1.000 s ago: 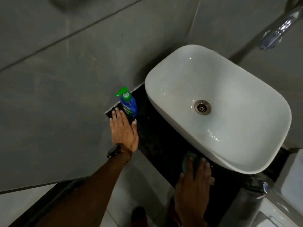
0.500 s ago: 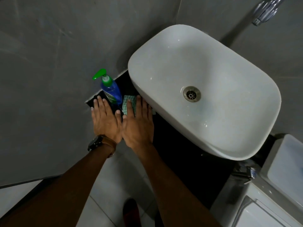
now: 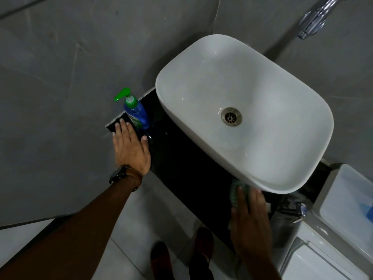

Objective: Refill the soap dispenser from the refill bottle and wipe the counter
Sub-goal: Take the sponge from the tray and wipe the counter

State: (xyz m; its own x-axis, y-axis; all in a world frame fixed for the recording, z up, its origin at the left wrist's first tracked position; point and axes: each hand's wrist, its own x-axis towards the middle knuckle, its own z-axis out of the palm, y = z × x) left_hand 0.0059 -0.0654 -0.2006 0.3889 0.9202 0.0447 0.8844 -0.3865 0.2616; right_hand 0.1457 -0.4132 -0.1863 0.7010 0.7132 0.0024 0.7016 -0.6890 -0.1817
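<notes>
A blue soap dispenser (image 3: 135, 113) with a green pump stands at the far left end of the black counter (image 3: 187, 168), against the grey wall. My left hand (image 3: 131, 147) lies flat on the counter just in front of it, fingers spread, holding nothing. My right hand (image 3: 250, 217) presses a green checked cloth (image 3: 237, 189) flat on the counter's right part, under the front rim of the white basin (image 3: 212, 146). No refill bottle is in view.
A chrome tap (image 3: 316, 16) juts from the wall at the upper right. A white toilet cistern (image 3: 343, 207) stands right of the counter, with a small chrome valve (image 3: 300, 209) beside it. My feet show on the pale floor tiles below.
My right hand has slid the cloth from beside the dispenser along the counter to the right end under the basin. My left hand stayed flat by the dispenser.
</notes>
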